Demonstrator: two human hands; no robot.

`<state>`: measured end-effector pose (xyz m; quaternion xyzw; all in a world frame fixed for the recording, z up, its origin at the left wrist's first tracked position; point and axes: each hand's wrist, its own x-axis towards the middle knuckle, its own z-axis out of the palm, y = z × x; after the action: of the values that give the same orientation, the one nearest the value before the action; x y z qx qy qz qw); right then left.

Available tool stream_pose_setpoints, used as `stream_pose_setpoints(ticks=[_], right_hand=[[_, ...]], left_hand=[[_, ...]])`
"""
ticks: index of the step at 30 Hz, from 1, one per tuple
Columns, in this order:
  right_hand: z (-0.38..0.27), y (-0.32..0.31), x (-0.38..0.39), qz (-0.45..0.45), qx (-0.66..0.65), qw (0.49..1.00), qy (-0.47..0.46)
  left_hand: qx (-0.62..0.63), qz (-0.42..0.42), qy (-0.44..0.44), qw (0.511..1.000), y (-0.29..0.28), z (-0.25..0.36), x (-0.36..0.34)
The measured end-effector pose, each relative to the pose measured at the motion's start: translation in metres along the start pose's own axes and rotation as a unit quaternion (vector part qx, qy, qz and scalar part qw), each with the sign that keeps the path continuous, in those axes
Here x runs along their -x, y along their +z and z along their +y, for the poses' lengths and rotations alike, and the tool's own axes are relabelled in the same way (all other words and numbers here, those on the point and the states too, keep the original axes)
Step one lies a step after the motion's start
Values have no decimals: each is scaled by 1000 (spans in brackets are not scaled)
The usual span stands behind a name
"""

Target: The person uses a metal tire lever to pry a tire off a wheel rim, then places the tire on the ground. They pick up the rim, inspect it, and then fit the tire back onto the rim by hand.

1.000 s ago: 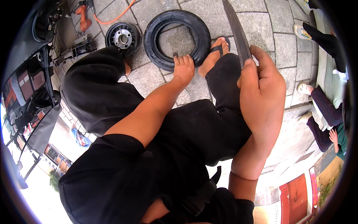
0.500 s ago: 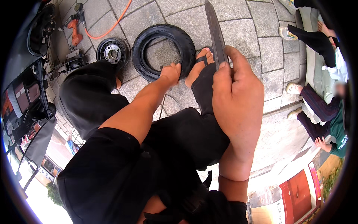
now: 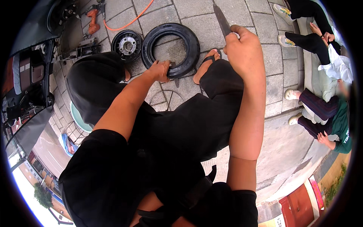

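Note:
My left hand (image 3: 159, 71) has its fingers closed on the lower part of a black tyre (image 3: 188, 44) lying on the paving. A short dark flat piece (image 3: 176, 81) pokes out below the tyre beside that hand; I cannot tell whether my fingers hold it too. My right hand (image 3: 242, 51) grips a long flat dark metal bar (image 3: 221, 19), raised above and right of the tyre, pointing forward. A black wheel rim with a silver hub (image 3: 135, 46) lies just left of the tyre. My sandalled right foot (image 3: 204, 69) is at the tyre's right.
An orange-and-black power tool (image 3: 92, 23) and orange hose (image 3: 132, 21) lie at the back left. A dark vehicle (image 3: 34, 72) stands along the left, with a pale green basin (image 3: 79, 117) nearby. Seated people (image 3: 314, 102) line the right, feet on the paving.
My left hand has moved left along the tyre and closed more. My right hand and bar have risen forward, the bar now tilting more. The view has shifted, showing more of the seated people.

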<state>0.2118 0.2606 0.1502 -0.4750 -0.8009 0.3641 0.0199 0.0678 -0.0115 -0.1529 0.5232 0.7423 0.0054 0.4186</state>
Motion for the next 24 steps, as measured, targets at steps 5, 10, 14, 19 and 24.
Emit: stream_pose_setpoints(ticks=[5, 10, 14, 19, 24], right_hand=[[2, 14, -2, -11, 30, 999, -6], [-5, 28, 1, -57, 31, 998, 6], [22, 75, -20, -50, 85, 995, 13], [44, 126, -12, -52, 142, 988, 44], [99, 206, -1, -92, 216, 969, 78]], left_hand=[[59, -52, -45, 996, -23, -18, 15], [49, 43, 44, 997, -55, -3, 46], [-53, 91, 81, 991, -84, 14, 73], [-112, 57, 82, 989, -89, -4, 105], [-233, 60, 112, 964, -107, -15, 144]])
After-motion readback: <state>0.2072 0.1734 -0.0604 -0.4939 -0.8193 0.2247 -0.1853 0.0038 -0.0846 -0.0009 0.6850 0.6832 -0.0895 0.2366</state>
